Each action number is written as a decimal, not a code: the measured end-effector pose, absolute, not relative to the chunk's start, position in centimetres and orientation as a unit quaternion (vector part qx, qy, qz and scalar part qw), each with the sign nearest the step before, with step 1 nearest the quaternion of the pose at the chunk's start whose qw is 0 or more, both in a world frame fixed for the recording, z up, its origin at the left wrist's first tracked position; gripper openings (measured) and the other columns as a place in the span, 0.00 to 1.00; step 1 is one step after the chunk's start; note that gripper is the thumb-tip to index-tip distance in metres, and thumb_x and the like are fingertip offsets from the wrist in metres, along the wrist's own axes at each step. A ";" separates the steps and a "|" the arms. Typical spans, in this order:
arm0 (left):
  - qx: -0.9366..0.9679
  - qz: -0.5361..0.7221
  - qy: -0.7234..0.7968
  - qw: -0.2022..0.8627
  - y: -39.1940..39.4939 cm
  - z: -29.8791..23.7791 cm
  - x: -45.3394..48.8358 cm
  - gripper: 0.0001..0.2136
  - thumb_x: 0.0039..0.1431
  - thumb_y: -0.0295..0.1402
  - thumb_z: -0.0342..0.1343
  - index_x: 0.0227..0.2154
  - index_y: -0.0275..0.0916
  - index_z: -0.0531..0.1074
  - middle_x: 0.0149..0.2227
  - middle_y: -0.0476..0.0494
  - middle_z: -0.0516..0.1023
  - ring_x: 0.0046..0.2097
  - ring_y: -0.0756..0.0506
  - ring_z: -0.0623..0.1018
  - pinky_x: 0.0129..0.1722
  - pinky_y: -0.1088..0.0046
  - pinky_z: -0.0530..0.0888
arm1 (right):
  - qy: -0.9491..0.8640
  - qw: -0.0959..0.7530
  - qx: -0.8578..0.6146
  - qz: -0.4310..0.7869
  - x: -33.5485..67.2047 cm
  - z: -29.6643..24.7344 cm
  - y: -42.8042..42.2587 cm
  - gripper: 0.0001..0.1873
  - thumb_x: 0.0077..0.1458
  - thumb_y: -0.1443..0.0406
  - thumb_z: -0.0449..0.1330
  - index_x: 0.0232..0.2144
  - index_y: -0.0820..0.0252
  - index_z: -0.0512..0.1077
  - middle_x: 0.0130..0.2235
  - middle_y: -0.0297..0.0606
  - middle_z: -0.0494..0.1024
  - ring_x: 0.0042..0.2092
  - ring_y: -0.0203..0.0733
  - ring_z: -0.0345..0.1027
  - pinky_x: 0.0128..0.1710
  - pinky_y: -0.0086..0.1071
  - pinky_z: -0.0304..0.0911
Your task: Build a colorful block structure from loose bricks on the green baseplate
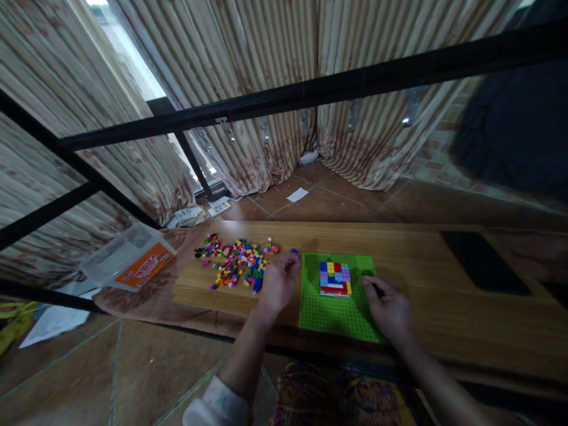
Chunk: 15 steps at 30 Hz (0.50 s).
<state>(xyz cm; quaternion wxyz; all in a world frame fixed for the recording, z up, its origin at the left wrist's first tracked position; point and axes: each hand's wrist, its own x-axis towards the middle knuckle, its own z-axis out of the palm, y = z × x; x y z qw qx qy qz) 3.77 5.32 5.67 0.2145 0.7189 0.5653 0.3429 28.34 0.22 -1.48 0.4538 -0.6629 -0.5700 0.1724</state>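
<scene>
A green studded baseplate (339, 322) lies on the wooden board, and a small block build (335, 278) of red, yellow, blue, lilac and white bricks stands on it. Between the baseplate's left edge and the brick pile, my left hand (280, 281) is closed, with a small blue brick (294, 251) at its fingertips. My right hand (390, 307) rests over the baseplate's right edge, beside the build. Its fingers are curled together, and anything inside them is hidden. Left of my left hand spreads a loose pile of small coloured bricks (237, 260).
A clear plastic box (115, 254) with an orange label stands at the far left. To the right, a dark flat slab (486, 260) lies on the wooden board (412, 248). Black metal bars (266, 103) cross in front of striped curtains, and a white paper (297, 194) lies on the tiled floor.
</scene>
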 end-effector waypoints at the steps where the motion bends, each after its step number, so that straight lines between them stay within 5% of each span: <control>1: 0.712 0.367 0.549 0.238 4.5 5.7 4.1 0.07 0.61 0.27 0.51 0.37 0.39 0.74 0.36 0.47 0.78 0.38 0.50 0.77 0.40 0.76 0.73 | -0.570 0.455 -0.662 0.172 28.3 -1.4 0.2 0.19 0.57 0.52 0.52 0.35 0.57 0.76 0.39 0.41 0.80 0.41 0.45 0.74 0.43 0.37 0.67; 15: 0.736 0.392 0.490 0.254 1.9 7.5 8.0 0.11 0.60 0.23 0.50 0.37 0.41 0.76 0.38 0.47 0.78 0.41 0.50 0.76 0.45 0.75 0.73 | -0.563 0.460 -0.663 0.179 28.0 -1.0 0.2 0.20 0.58 0.51 0.51 0.34 0.57 0.76 0.39 0.41 0.79 0.41 0.45 0.73 0.43 0.37 0.66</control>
